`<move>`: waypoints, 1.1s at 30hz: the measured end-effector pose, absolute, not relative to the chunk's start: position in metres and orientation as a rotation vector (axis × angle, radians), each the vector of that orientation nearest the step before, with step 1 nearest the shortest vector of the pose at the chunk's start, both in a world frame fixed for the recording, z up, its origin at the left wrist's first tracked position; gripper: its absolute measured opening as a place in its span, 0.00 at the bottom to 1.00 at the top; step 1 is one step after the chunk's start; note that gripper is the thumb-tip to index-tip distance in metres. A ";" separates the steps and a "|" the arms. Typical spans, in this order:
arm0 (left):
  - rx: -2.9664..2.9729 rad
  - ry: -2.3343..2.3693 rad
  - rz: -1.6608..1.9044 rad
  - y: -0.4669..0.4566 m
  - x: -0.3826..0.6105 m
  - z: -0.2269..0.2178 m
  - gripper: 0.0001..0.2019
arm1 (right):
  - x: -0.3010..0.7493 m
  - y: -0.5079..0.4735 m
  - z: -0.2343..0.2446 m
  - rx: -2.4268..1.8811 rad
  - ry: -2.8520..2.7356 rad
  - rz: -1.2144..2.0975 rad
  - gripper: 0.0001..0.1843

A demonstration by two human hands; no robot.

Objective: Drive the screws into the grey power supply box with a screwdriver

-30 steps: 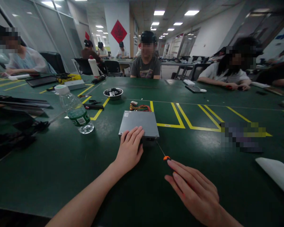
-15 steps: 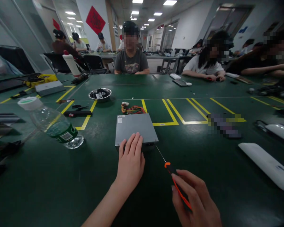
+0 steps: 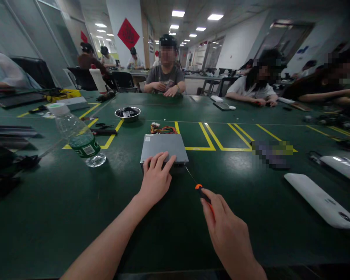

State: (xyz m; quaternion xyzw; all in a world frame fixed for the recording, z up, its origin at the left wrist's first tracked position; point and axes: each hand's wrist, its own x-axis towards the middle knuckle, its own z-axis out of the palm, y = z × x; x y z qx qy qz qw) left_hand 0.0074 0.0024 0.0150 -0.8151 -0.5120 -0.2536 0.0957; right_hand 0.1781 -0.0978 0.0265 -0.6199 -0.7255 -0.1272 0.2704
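A grey metal computer power supply [image 3: 165, 146] lies on the green table in front of me, with a bundle of coloured cables [image 3: 164, 128] at its far side. My left hand [image 3: 156, 177] rests on its top near the front edge, fingers spread and stretched out. In my right hand [image 3: 224, 221] is a screwdriver [image 3: 198, 187] with an orange and black handle, the fingers closed round it. Its thin shaft points up and left, the tip at the power supply's front right corner. Whether the tip sits in a screw is too small to tell.
A plastic water bottle [image 3: 81, 136] stands at the left, near a metal bowl [image 3: 127, 113] of small parts. White oblong devices [image 3: 321, 200] lie at the right. Yellow tape [image 3: 202, 149] marks the table. A person [image 3: 167, 74] sits opposite; others sit at the right.
My right hand has closed further round the screwdriver handle, its fingers looser before. The left hand's fingers have spread on the power supply. The camera view has shifted; the person opposite has raised their hands.
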 end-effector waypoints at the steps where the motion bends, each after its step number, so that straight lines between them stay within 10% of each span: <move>1: -2.418 -1.504 -0.754 0.002 0.008 0.015 0.23 | 0.177 -0.098 0.025 -1.698 -1.964 -0.325 0.15; 9: -2.457 -1.408 -0.821 0.002 0.009 0.010 0.23 | 0.176 -0.097 0.021 -1.864 -1.801 0.169 0.12; 18: -2.449 -1.413 -0.886 0.001 0.010 0.007 0.24 | 0.167 -0.090 0.013 -1.130 -0.581 1.523 0.09; 33: -2.431 -1.401 -0.923 0.000 0.010 0.006 0.22 | 0.156 -0.083 0.017 -0.774 0.056 1.889 0.10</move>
